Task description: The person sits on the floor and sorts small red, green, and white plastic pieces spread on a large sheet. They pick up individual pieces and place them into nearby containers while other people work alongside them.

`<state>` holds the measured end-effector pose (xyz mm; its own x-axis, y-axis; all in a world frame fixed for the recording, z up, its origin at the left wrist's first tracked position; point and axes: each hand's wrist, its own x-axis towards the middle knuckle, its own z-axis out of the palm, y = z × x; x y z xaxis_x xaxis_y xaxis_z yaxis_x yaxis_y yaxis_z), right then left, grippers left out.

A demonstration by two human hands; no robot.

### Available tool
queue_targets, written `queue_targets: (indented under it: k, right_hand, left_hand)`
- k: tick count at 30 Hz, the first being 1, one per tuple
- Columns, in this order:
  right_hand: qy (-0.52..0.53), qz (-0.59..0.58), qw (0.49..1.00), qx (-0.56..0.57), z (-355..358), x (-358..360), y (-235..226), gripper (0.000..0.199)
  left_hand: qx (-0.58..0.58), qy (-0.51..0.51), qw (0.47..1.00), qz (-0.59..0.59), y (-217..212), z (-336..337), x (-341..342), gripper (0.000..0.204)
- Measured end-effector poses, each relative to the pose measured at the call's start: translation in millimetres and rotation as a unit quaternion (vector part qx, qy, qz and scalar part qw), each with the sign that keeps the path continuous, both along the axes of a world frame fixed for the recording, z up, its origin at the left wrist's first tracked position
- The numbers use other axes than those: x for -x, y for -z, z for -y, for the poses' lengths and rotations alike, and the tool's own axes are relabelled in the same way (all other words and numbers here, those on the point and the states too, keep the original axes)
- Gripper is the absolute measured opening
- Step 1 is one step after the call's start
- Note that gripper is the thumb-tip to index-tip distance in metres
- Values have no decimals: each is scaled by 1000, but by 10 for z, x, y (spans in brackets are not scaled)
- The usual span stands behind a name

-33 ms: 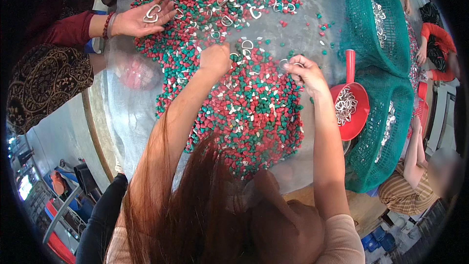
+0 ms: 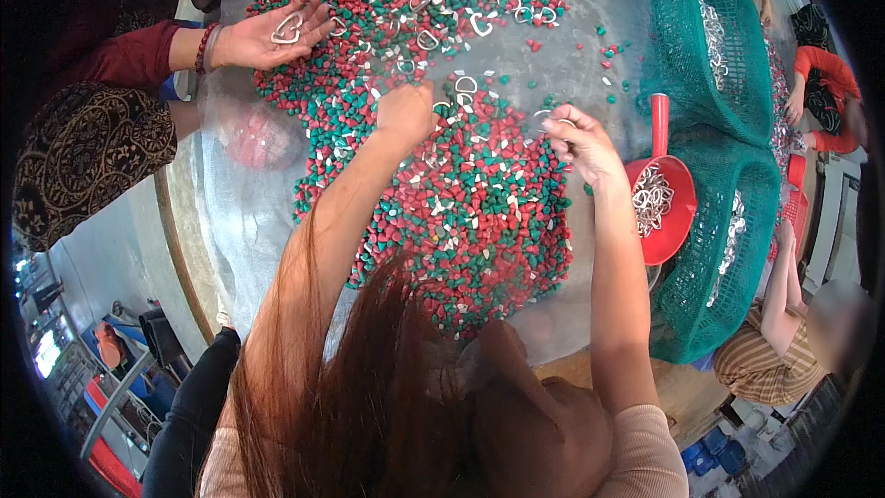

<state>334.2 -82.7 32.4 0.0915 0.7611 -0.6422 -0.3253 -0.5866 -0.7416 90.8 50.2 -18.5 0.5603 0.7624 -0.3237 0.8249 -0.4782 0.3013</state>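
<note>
My right hand (image 2: 583, 138) pinches a silver metal ring (image 2: 542, 114) between thumb and fingers, at the right edge of a heap of small red, green and white cone-like pieces (image 2: 479, 221). On the heap's upper part my left hand (image 2: 406, 115) is closed, back of the hand up. Its fingertips are hidden, so whatever it holds cannot be made out. Just right of it lies a D-shaped metal ring (image 2: 466, 85), with more rings scattered among the pieces farther off. A red long-handled scoop (image 2: 680, 221) full of metal rings stands right of my right forearm.
Two green mesh nets (image 2: 710, 277) holding metal rings line the right side. At the upper left a co-worker's open hand (image 2: 253, 41) bears rings on its palm. Other people (image 2: 779, 341) sit at the far right. Translucent sheeting (image 2: 235, 212) lies left of the heap.
My right hand has shifted very slightly to the right with its ring. The rings on the co-worker's palm have turned a little. My left hand has stayed in place.
</note>
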Motion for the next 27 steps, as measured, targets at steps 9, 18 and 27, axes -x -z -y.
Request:
queue_targets:
  k: [9,18,27]
  right_hand:
    - [32,-202,971,-125,-281,58,44,21]
    - [-210,168,963,-22,-1210,582,341,21]
    - [-379,596,706,47,-1260,945,281,23]
  left_hand:
    - [466,-143,797,357,-291,-289,434,18]
    - [420,-321,705,473,-69,-595,532,30]
    - [57,-239,951,189,-16,-579,266,28]
